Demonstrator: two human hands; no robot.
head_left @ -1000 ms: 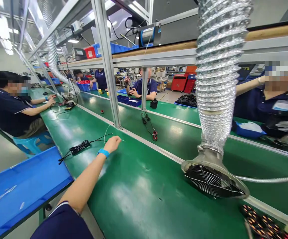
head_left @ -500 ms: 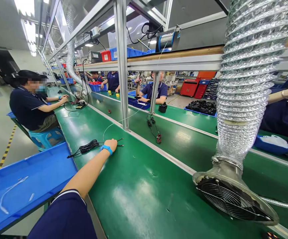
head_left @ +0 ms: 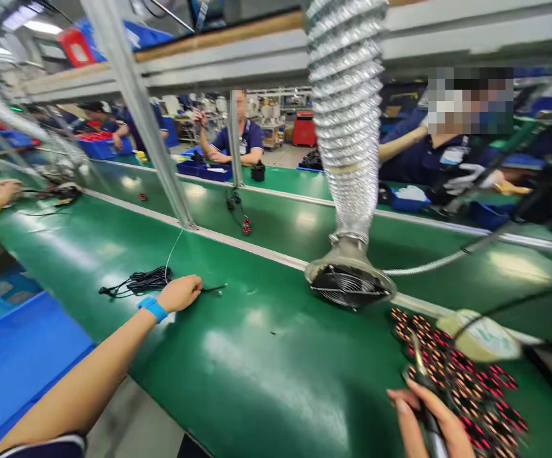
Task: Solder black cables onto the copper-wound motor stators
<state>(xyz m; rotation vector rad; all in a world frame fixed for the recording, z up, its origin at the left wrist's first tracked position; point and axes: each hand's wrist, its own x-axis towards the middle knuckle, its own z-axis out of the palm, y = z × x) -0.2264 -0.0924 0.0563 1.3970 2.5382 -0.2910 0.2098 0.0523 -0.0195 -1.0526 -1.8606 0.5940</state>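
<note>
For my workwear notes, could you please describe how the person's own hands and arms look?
The left hand and right hand are bare. The left side has a bright blue wristband and a dark blue sleeve with white trim; no right sleeve shows.

This is a factory floor, set out as an assembly line. A long green workbench (head_left: 256,362) runs through it, with metal posts (head_left: 144,127) rising to a shelf (head_left: 237,60) overhead. A silver flexible duct (head_left: 347,102) hangs down, ending in a fan (head_left: 347,285) behind a wire grille. Workers in navy shirts (head_left: 251,137) sit along the line, two wearing badges (head_left: 452,154). A bundle of black cable (head_left: 144,280), a heap of small coils (head_left: 476,394), blue bins (head_left: 204,170) and a red cabinet (head_left: 304,129) add to the industrial look.
</note>
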